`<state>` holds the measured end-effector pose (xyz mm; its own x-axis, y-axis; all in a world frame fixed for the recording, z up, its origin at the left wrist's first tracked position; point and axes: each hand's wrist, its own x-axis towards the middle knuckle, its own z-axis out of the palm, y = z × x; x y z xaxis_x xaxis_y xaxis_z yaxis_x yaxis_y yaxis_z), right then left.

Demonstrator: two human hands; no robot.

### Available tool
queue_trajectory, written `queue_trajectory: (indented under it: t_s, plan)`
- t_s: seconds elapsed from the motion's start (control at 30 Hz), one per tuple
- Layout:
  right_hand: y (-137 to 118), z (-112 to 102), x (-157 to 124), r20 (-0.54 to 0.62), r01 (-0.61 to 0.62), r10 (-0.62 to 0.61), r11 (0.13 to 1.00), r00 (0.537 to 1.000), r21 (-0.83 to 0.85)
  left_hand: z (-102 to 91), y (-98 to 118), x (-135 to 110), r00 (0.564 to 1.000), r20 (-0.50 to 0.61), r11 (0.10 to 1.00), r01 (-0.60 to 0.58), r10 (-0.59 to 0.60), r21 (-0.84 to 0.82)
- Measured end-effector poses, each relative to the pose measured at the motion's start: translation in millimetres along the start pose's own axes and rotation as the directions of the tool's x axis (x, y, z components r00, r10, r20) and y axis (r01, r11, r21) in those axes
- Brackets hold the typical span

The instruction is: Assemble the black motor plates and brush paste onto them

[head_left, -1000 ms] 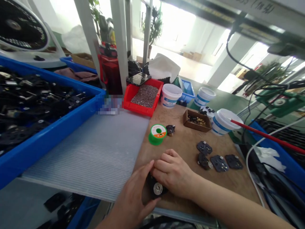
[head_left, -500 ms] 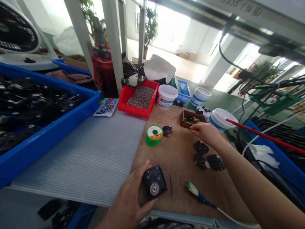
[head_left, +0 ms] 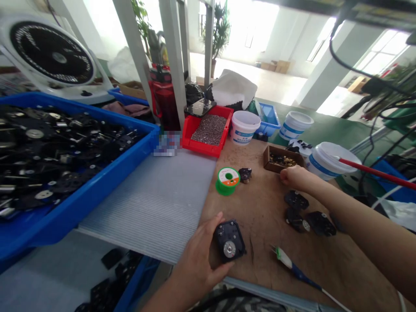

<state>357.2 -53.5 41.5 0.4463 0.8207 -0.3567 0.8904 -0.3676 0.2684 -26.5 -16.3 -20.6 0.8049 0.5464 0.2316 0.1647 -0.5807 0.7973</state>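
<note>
Since half a second ago, the right hand point(head_left: 294, 177) has stayed at the near edge of the box point(head_left: 282, 158), its fingers now curled in; whether they pinch anything I cannot tell. The left hand point(head_left: 195, 264) still clasps the motor point(head_left: 229, 241) from its left side, thumb along the far edge, at the near edge of the board point(head_left: 260, 208). A second ago both hands were on it. The motor lies flat, silver hub up (roughly square, no clear long axis). Counted: one motor, three black plates point(head_left: 296, 200) beside the right forearm, one spool point(head_left: 228, 180), three white tubs point(head_left: 243, 127).
</note>
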Motion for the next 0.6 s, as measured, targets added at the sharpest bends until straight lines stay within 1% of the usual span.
queue_trajectory:
  t_s: [0.07,0.13,0.23,0.3,0.4,0.47,0.5,0.6]
  plan:
    - [-2.1,-3.6,3.6,0.036,-0.002,0.003,1.000,0.999,-0.027,-0.9,1.8,0.1,1.000,0.007,1.000,0.015,-0.014,-0.018]
    - [-6.4,-10.5,1.0,0.040,0.003,-0.002,0.999,0.999,-0.042,-1.9,3.6,0.2,1.000,0.011,1.000,0.020,-0.020,-0.019]
    - [-25.2,-23.8,-21.5,-0.048,0.042,-0.043,0.999,0.998,-0.023,-3.5,5.9,0.3,1.000,0.021,1.000,0.024,-0.023,-0.015]
    - [-49.1,-28.2,-47.9,-0.129,0.138,-0.135,0.990,0.982,0.015,-4.2,6.8,0.2,0.999,0.028,1.000,0.021,-0.020,-0.012]
    - [-93.3,-20.0,-88.1,-0.199,0.363,-0.345,0.930,0.917,0.061,-4.0,6.8,0.2,1.000,0.023,1.000,0.009,-0.009,-0.001]
    - [-116.4,-7.6,-104.2,-0.236,0.419,-0.398,0.907,0.886,0.044,-3.4,6.2,0.7,1.000,0.005,1.000,0.005,-0.005,0.012]
    - [-123.7,-1.4,-108.2,-0.247,0.435,-0.414,0.900,0.876,0.032,-3.1,5.9,1.0,1.000,-0.001,1.000,0.001,-0.001,0.016]
    - [-129.1,11.0,-110.4,-0.259,0.470,-0.452,0.883,0.854,0.009,-2.8,5.8,2.3,1.000,0.003,1.000,-0.003,0.003,0.013]
